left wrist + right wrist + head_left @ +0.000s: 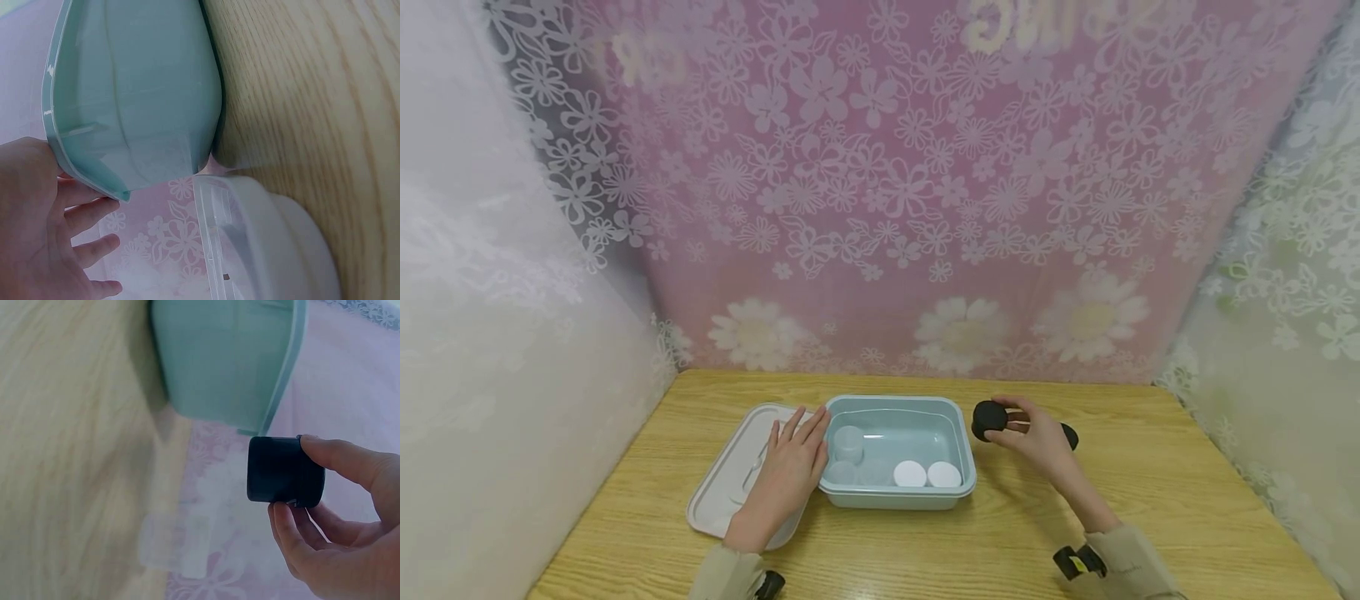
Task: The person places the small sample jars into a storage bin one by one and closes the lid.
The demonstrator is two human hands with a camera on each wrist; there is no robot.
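Note:
My right hand (1036,437) pinches a small black lidded jar (989,421) between thumb and fingers, off the table, just right of a light blue plastic tub (898,502). The right wrist view shows the jar (275,470) sideways. My left hand (786,471) rests against the tub's left rim, its fingers fairly straight; in the left wrist view they touch the rim's corner. Inside the tub are two round white-topped containers (910,474) at front right and several clear round ones (848,443) at left. Whether those hold anything cannot be made out.
A pale grey lid (722,492) with a handle lies left of the tub, partly under my left hand and forearm. Another black round thing (1070,436) stands behind my right hand, mostly hidden. Flowered curtains (880,208) border the wooden table (895,562).

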